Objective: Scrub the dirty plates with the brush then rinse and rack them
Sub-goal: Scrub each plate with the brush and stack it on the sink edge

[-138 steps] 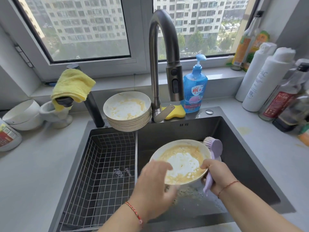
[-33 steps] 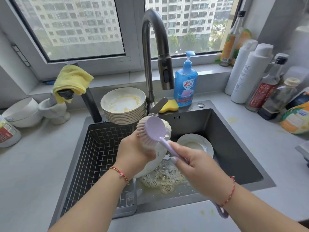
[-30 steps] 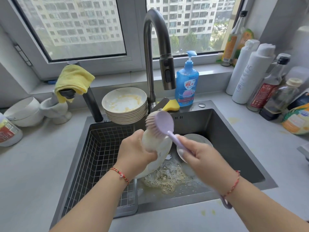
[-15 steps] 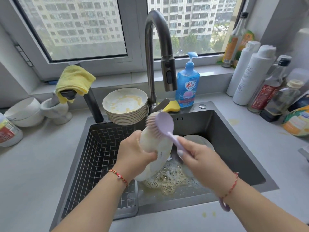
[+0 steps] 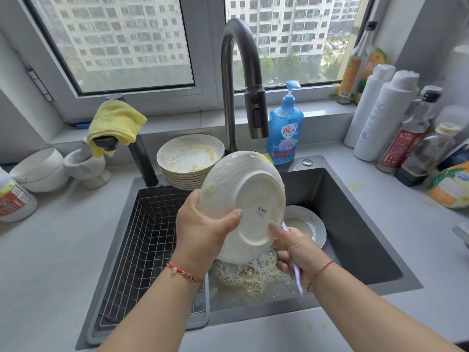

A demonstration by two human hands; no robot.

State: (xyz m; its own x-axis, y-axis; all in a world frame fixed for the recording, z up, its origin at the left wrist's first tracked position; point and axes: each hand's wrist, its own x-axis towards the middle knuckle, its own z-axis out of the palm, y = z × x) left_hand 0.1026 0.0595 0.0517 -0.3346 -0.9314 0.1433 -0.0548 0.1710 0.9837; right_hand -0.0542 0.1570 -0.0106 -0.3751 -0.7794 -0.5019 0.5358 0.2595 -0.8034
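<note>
Daylight is let in through a wide window (image 5: 121,44) facing apartment blocks; a pale grey counter (image 5: 50,250) is set below a light sill (image 5: 177,123) and plain walls (image 5: 431,26)

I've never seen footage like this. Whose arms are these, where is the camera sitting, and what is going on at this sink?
There is no machine here: a person wears a wide-angle camera on the head, looking forward and down, so the arms you see are their own.

The left hand grips a white plate tilted up over the sink, its underside toward the camera and suds on its rim. The right hand holds a lilac brush, with only the handle showing, and a fingertip touches the plate's back.

Below lie yellowish foam and another plate in the basin. A wire rack fills the sink's left side. A stack of dirty plates waits behind, near the tap and a blue soap bottle.
</note>
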